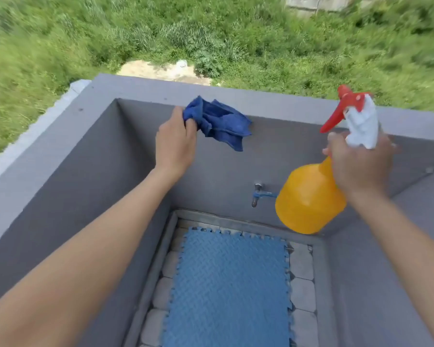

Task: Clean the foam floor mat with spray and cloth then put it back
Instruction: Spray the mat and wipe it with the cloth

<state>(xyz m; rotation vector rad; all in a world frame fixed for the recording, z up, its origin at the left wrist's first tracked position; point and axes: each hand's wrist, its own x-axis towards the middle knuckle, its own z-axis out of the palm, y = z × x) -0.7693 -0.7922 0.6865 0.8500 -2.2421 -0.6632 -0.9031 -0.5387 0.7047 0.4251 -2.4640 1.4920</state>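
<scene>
**Mat down, both hands loaded**

Grey wall [140,93] rings the paved floor. Blue foam mat [228,291] flat on pavers below. Right hand [361,164] wrapped round orange spray bottle [311,196] neck. Left hand [176,144] pinching blue cloth [221,121] at wall top.

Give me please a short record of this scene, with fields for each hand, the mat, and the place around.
left hand: grips a blue cloth at the top edge of the grey wall
right hand: holds an orange spray bottle by its neck, red trigger on top
foam mat: blue, lying flat on the paved floor below
tap: on the wall, above the mat
beyond wall: green grass
</scene>
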